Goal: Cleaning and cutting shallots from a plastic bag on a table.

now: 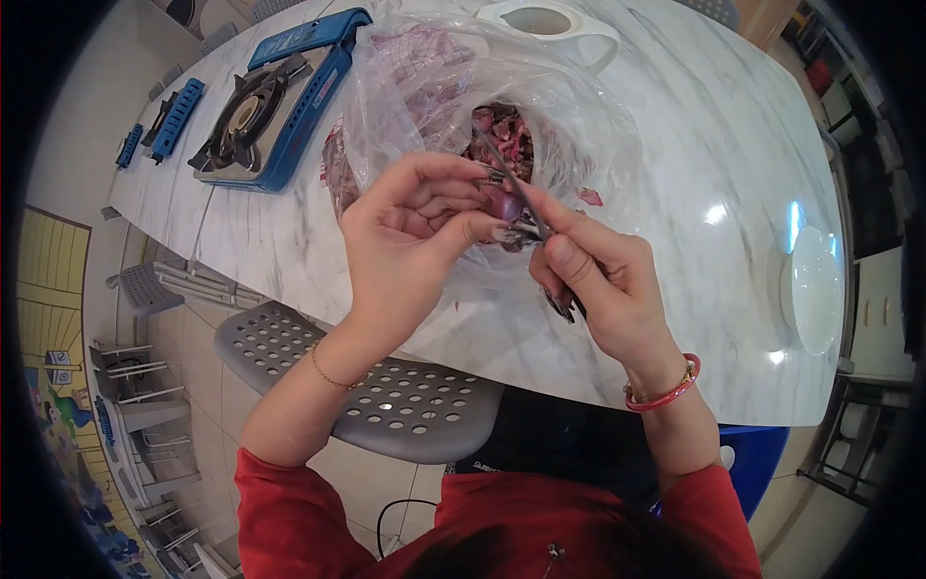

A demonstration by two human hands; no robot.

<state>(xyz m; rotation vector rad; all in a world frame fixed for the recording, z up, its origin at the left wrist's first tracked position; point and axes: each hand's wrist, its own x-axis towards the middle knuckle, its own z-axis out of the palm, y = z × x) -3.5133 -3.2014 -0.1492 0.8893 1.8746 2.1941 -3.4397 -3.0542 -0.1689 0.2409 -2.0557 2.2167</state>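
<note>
Between the thumb and fingers of my left hand [412, 224] is a small purple shallot or red onion [504, 205]. My right hand [600, 279] grips a knife by its handle, which is mostly covered by the fingers. The knife's narrow blade [512, 174] points up and to the left, close beside the bulb; whether it touches is hard to tell. Behind both hands lies an open clear plastic bag [579, 123] with reddish-brown skins and peelings [506, 137] inside. A net bag [416, 54] shows through the plastic at its upper left.
A blue portable gas stove [271, 116] stands on the marble-patterned table [694, 289] at the left. At the far edge is a white pitcher [542, 22]; a white bowl [816, 289] sits at the right. Grey perforated chair [405, 412] below the near edge.
</note>
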